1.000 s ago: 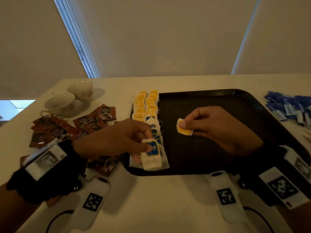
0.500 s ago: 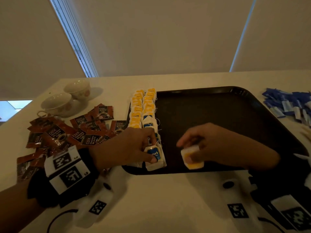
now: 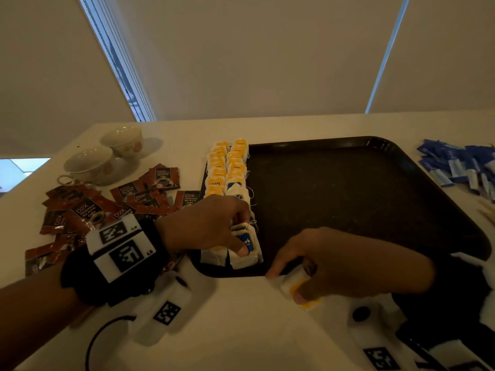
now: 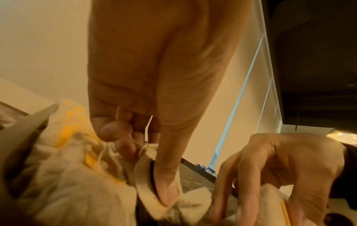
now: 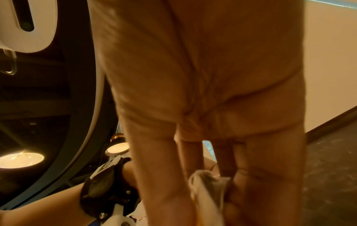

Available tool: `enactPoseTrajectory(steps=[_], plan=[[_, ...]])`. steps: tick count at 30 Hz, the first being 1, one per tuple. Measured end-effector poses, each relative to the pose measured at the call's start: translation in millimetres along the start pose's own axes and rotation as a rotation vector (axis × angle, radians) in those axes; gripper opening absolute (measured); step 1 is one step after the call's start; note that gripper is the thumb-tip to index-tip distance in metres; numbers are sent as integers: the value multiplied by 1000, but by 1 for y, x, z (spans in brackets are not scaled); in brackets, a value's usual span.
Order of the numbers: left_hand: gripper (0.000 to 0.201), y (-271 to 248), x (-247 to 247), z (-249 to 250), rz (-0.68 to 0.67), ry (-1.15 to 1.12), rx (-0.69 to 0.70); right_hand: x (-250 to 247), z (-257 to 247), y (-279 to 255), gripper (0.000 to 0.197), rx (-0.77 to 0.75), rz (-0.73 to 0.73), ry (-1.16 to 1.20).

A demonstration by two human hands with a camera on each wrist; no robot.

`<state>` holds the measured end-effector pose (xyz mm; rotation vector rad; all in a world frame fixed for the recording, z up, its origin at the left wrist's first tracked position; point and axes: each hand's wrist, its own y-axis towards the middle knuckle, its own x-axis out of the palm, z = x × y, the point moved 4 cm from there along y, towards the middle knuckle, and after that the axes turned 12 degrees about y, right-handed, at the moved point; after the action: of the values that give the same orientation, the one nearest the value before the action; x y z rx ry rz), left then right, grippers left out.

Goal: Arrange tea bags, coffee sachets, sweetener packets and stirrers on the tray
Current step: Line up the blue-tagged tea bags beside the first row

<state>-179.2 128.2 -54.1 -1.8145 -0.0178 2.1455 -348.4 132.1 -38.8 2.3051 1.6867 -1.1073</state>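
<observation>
left hand [image 3: 203, 223] pins a blue tea bag [image 3: 245, 246] on the tray [image 3: 361, 188], right hand [image 3: 345, 263] pinching one yellow tea bag [image 3: 297, 287], two cups [image 3: 107, 156] nearby

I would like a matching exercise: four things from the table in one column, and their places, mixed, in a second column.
Things:
1. coffee sachets
2. sweetener packets
3. cups
4. yellow-tagged tea bag

Places:
A. far left corner of the table
B. in the right hand, at the tray's near edge
C. table, right of the tray
D. table, left of the tray

Pairs: 1-D, 2-C, 3-A, 4-B
</observation>
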Motion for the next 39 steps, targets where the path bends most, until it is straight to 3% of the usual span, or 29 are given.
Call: enactPoseTrajectory(steps=[13, 18, 22, 26, 30, 35, 39], plan=[[47, 15, -11, -7, -6, 22, 19, 2, 6, -1, 36, 40, 11, 53], [44, -1, -30, -4, 168, -29, 58, -13, 14, -1, 32, 41, 187, 197], [35, -5, -12, 0, 47, 97, 62, -24, 17, 2, 38, 37, 305, 370], [30, -8, -10, -2, 47, 64, 66, -26, 15, 7, 46, 40, 329, 418], [23, -15, -29, 7, 120, -202, 73, -24, 6, 12, 58, 39, 295, 442], [41, -19, -27, 23, 66, -451, 156, -19, -6, 18, 81, -5, 267, 387], [49, -17, -19, 18, 13, -615, 109, -21, -10, 21, 77, -10, 293, 389]])
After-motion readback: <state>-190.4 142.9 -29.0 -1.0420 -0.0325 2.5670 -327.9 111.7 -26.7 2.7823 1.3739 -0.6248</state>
